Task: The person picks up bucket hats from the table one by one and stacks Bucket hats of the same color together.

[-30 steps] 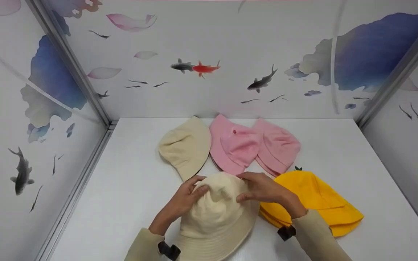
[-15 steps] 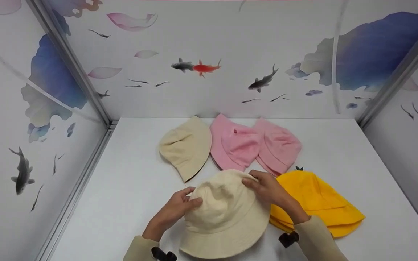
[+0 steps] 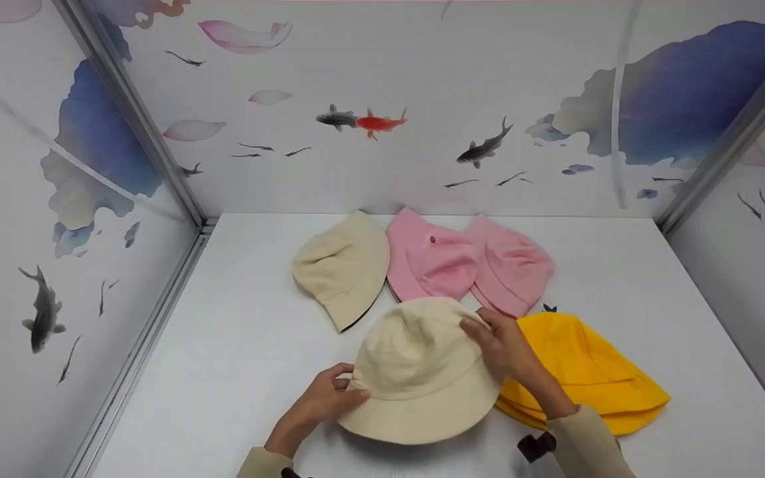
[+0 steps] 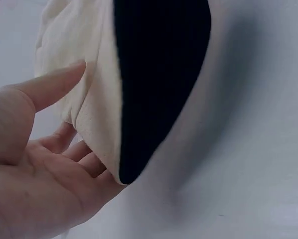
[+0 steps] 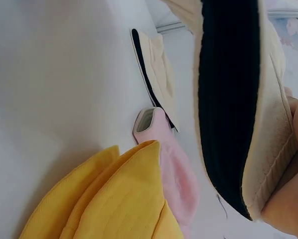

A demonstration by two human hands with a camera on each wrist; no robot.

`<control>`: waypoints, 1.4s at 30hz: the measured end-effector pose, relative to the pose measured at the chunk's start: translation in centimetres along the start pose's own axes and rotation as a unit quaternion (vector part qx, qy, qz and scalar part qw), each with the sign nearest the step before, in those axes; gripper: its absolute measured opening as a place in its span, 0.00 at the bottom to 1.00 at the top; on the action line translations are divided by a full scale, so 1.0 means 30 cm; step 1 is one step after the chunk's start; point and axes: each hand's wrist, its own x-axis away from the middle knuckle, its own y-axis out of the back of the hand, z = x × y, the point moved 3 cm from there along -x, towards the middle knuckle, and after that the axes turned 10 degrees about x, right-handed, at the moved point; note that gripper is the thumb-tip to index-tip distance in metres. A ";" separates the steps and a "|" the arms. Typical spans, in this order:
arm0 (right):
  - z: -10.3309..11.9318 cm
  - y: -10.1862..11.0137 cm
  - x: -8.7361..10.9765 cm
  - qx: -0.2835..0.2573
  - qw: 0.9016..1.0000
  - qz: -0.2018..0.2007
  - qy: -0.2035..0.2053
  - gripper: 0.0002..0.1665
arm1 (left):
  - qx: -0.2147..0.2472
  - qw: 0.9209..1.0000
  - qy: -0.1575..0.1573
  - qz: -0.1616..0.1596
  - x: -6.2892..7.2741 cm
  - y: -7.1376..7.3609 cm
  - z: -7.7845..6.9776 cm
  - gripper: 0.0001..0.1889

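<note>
A cream bucket hat (image 3: 416,372) is held up between both hands, its brim toward the person and its crown away. On its left side my left hand (image 3: 324,398) grips it, thumb on the outer cloth and fingers behind. My right hand (image 3: 509,348) pinches the hat's right side, with the thumb in front. In the left wrist view the dark lining (image 4: 161,84) shows inside the brim, and the thumb lies against the cream cloth. The right wrist view also shows the hat's dark inside (image 5: 227,99). A shadow falls on the table (image 3: 223,372) beneath it.
Behind lie another cream hat (image 3: 342,269) and two pink hats, one (image 3: 435,259) overlapping the other (image 3: 516,265). A yellow hat (image 3: 585,372) with a green leaf tip lies beside the right forearm. White printed walls (image 3: 382,172) border the table.
The cream hat has been raised off the table and moved a little right and away from the person. Both hands have shifted their hold toward the brim; the other hats have stayed put.
</note>
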 end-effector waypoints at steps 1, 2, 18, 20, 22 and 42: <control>-0.004 0.003 0.002 0.004 1.000 -0.003 -0.006 0.10 | -0.003 1.000 -0.005 -0.003 -0.001 -0.001 0.003 0.29; -0.007 0.005 0.005 0.009 1.000 -0.003 -0.014 0.10 | -0.011 1.000 -0.011 -0.008 -0.002 -0.001 0.004 0.28; -0.085 0.053 0.044 0.055 0.980 0.190 0.015 0.30 | -0.074 0.987 -0.094 -0.109 -0.022 0.022 -0.036 0.23; -0.097 0.059 0.050 0.048 0.979 0.197 0.015 0.32 | -0.064 0.987 -0.095 -0.113 -0.025 0.025 -0.037 0.24; -0.103 0.065 0.054 0.047 0.982 0.183 0.006 0.31 | -0.054 0.988 -0.095 -0.113 -0.027 0.028 -0.036 0.24; -0.126 0.078 0.090 -0.025 0.994 0.023 -0.100 0.27 | -0.124 0.980 -0.065 -0.143 -0.021 0.074 -0.009 0.17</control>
